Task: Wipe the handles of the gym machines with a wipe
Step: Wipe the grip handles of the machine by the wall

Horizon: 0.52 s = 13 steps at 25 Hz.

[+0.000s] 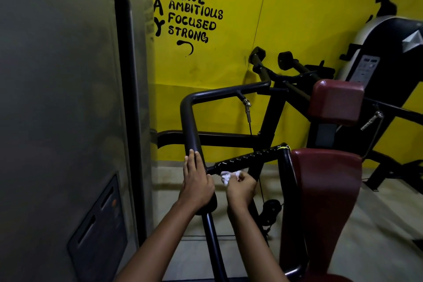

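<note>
My left hand [197,184] lies on the smooth black tubular steel frame bar [191,130] of the machine, fingers straight along the tube and the palm wrapping its lower bend; it steadies the bar and carries nothing. My right hand [240,186] is just beside it, fingers curled in a pinch on a small crumpled white wipe [229,176].

The wipe sits at the top of my right hand and touches, or all but touches, the near end of the black ribbed rubber handle grip [249,157], which runs up and away from that hand toward a dark red padded vinyl seat rest [327,192] on its far side.

Handling assessment: the wipe is light, soft and limp. It should bunch or slip out of a loose pinch, so I judge it best folded around the grip with fingers and thumb closing over it. The grip looks firm, fixed at both ends, and its ridges will likely catch the cloth; a twisting stroke along its length should reach the grooves. The frame bar appears rigid and heavy enough to brace against.

Wiping of this 1 handle appears to be at its near end only.
</note>
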Motion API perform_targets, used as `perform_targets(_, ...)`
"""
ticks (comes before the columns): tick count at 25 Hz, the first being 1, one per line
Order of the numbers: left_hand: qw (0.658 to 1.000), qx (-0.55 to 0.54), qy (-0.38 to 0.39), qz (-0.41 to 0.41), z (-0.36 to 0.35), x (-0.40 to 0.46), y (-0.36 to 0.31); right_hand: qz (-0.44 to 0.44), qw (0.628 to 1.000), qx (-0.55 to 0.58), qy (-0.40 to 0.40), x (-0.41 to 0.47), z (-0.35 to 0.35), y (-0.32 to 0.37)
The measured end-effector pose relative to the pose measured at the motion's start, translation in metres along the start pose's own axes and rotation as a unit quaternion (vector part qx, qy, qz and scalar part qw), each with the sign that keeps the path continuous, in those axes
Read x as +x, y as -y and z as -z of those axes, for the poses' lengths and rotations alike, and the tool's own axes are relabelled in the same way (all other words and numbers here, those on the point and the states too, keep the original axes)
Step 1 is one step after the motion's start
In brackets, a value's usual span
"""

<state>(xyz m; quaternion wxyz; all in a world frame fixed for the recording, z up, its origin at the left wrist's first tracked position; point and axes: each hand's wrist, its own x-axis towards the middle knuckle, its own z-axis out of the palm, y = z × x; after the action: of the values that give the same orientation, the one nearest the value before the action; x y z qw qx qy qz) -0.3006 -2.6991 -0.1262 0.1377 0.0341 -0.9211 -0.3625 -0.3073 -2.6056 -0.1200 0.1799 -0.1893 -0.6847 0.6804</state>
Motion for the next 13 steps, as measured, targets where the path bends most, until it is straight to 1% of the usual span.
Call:
perform_targets(2,1.0,0.004,0.004,0.0,0.003,0.001,0.0,0.017,0.999,-0.03,0.0,-0.003,0.008,0.007)
perform_targets(3,1.0,0.011,0.006,-0.005,0.005,0.001,0.001,0.042,0.998,-0.055,-0.007,-0.004,0.012,0.011)
perform_targets(5,0.999,0.028,0.005,-0.025,0.012,0.003,0.005,0.14,0.981,-0.137,-0.014,-0.003,0.019,0.016)
perform_targets(6,0.999,0.032,0.005,-0.036,0.016,0.003,0.007,0.205,0.957,-0.207,-0.006,-0.002,0.023,0.02)
perform_targets(7,0.998,0.029,0.004,-0.047,0.021,0.003,0.009,0.267,0.92,-0.287,0.012,0.001,0.026,0.023)
perform_targets(9,0.998,0.007,0.003,-0.066,0.03,0.002,0.007,0.357,0.827,-0.429,0.066,0.009,0.033,0.03)
perform_targets(10,0.997,-0.007,0.004,-0.074,0.034,0.001,0.005,0.383,0.784,-0.48,0.091,0.014,0.036,0.034)
perform_targets(11,0.997,-0.017,0.005,-0.08,0.039,-0.001,0.002,0.4,0.749,-0.516,0.108,0.016,0.04,0.039)
perform_targets(12,0.996,-0.022,0.007,-0.084,0.044,-0.004,-0.001,0.41,0.724,-0.541,0.124,0.019,0.043,0.043)
perform_targets(13,0.996,-0.022,0.01,-0.087,0.048,-0.006,-0.003,0.418,0.709,-0.551,0.139,0.019,0.047,0.048)
